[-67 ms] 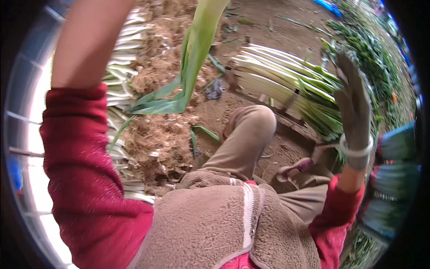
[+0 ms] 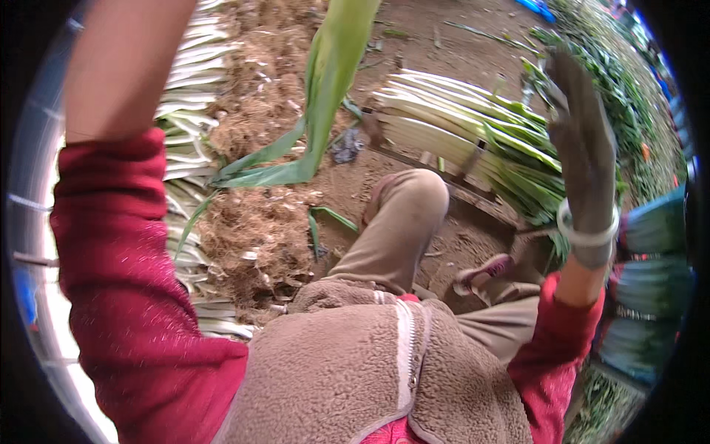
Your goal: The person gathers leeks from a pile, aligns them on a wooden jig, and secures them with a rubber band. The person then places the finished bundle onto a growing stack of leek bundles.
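My left forearm [image 2: 129, 66] rises past the upper left edge, which cuts off the hand. Near the top middle hangs a green leek [image 2: 334, 81] with folded leaf ends; its upper part is out of the picture, so what holds it is hidden. On the right my right hand [image 2: 584, 140], in a dark grey glove with a pale band at the wrist, is raised with its fingers stretched out and nothing in them. Beyond and left of it lies a stack of trimmed leeks [image 2: 451, 122], white ends to the left, in a low metal rack [image 2: 473, 194].
A long row of leeks [image 2: 194, 81], their brown roots [image 2: 255, 214] towards me, runs along the left. Loose green leaves [image 2: 603, 81] are heaped at the far right. Bagged bundles [image 2: 651, 285] stand beside my right arm. My bent knee [image 2: 418, 203] is before the rack.
The whole scene has shifted slightly left in the picture. My left forearm has moved a little left, and my right hand slightly up; the leek still hangs at the top.
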Demonstrator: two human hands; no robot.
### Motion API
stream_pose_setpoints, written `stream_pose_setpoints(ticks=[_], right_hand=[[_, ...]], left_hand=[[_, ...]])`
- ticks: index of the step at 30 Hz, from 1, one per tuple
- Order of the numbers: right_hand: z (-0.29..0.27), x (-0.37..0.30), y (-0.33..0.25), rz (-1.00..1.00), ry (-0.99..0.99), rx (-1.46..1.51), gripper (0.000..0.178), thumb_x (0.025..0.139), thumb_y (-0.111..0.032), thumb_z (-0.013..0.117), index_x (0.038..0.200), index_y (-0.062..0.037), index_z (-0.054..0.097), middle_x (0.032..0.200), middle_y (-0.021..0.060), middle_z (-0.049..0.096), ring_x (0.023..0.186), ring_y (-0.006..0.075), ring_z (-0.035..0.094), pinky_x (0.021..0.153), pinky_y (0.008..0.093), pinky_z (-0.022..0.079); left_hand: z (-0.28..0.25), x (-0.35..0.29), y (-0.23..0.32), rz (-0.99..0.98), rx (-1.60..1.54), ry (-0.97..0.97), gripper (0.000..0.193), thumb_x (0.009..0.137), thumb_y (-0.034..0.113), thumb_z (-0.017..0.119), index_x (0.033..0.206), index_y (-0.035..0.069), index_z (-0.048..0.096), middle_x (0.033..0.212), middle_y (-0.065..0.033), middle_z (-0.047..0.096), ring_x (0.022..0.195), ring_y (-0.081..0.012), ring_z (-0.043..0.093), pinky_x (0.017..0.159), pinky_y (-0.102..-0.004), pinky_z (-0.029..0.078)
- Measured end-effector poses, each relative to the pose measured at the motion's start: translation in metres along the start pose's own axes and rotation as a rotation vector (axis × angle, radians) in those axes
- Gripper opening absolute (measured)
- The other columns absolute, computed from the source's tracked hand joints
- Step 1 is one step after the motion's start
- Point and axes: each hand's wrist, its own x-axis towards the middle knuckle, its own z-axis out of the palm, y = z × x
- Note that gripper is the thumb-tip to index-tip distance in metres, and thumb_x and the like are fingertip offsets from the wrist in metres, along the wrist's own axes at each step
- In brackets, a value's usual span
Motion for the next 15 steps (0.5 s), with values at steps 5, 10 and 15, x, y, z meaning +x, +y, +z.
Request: stream_pose_setpoints(ticks=[5, 10, 15], right_hand=[[-0.021, 0.034, -0.007, 0.025, 0.154, -0.054, 0.053, 0.092, -0.008, 0.062, 0.142, -0.0012, 0.046, 0.138, 0.0171, 0.054, 0.128, 0.0285, 0.052, 0.108, 0.0386, 0.039], [-0.127, -0.010, -0.007, 0.183, 0.282, -0.345, 0.054, 0.090, -0.009, 0.064, 0.141, -0.0027, 0.047, 0.135, 0.0176, 0.056, 0.124, 0.0297, 0.054, 0.105, 0.0393, 0.041], [-0.231, -0.066, -0.022, 0.402, 0.337, -0.682, 0.056, 0.087, -0.009, 0.066, 0.140, -0.0042, 0.048, 0.132, 0.0180, 0.057, 0.121, 0.0309, 0.056, 0.102, 0.0399, 0.043]], left_hand=[[0.040, 0.040, 0.008, 0.063, -0.204, -0.095, 0.041, 0.099, 0.035, 0.058, 0.119, -0.001, 0.055, 0.103, -0.0178, 0.068, 0.089, -0.0238, 0.070, 0.077, -0.0366, 0.062], [0.078, 0.065, -0.003, 0.087, -0.416, -0.132, 0.041, 0.099, 0.036, 0.057, 0.118, 0.000, 0.055, 0.101, -0.0170, 0.067, 0.088, -0.0232, 0.069, 0.076, -0.0364, 0.062], [0.106, 0.084, -0.030, 0.109, -0.678, -0.122, 0.040, 0.100, 0.037, 0.056, 0.117, 0.000, 0.055, 0.100, -0.0163, 0.067, 0.086, -0.0226, 0.069, 0.075, -0.0362, 0.062]])
